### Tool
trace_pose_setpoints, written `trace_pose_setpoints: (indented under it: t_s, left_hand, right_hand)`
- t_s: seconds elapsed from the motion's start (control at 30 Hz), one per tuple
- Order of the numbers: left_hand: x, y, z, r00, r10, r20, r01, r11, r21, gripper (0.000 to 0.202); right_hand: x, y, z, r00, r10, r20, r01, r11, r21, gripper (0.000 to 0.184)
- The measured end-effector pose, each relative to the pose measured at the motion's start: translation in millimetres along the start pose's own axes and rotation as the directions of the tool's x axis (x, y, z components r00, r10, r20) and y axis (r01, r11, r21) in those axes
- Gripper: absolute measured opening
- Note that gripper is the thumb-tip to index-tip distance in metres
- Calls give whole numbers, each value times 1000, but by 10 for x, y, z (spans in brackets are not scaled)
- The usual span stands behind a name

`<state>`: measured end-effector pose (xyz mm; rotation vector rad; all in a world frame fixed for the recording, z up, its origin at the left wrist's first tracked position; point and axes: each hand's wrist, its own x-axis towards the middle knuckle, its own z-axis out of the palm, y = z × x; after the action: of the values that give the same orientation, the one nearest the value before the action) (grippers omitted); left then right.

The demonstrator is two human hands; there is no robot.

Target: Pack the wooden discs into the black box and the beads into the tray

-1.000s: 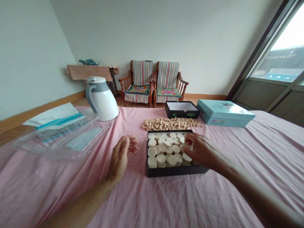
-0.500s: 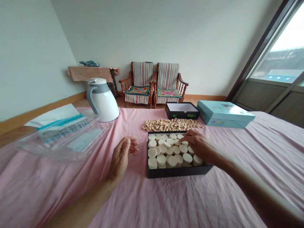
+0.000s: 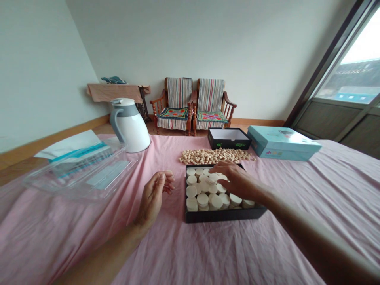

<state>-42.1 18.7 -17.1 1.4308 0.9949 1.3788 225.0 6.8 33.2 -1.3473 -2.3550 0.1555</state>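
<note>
Right hand [image 3: 237, 184] covers discs [image 3: 202, 198] in box [image 3: 222, 215], grip not discernible; left hand [image 3: 154, 194] rests half-open; lifting 1 disc likely needs a pinch.

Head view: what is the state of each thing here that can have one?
Black box, open, full of pale discs.
Small black box, open, upright.
Blue box, lid shut.
White jug, upright, lid on.
Right hand, palm down on the discs.
Left hand, half curled, beside the box; contents unclear.
</note>
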Motion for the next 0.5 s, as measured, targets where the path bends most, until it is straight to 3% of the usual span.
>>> trace_pose_setpoints:
  t_s: [0.3, 0.4, 0.5]
  left_hand:
    - [-10, 37, 12, 1000, -12, 8, 12, 1000, 9, 33]
    - [-9, 40, 13, 1000, -14, 2, 14, 1000, 0, 33]
    - [-9, 44, 13, 1000, -14, 6, 14, 1000, 6, 33]
  right_hand:
    - [34, -211, -18, 995, -46, 87, 40, 996, 75, 41]
    - [38, -203, -2, 998, -39, 43, 35, 997, 72, 31]
    - [52, -96, -36, 995, 36, -92, -32, 999, 39, 17]
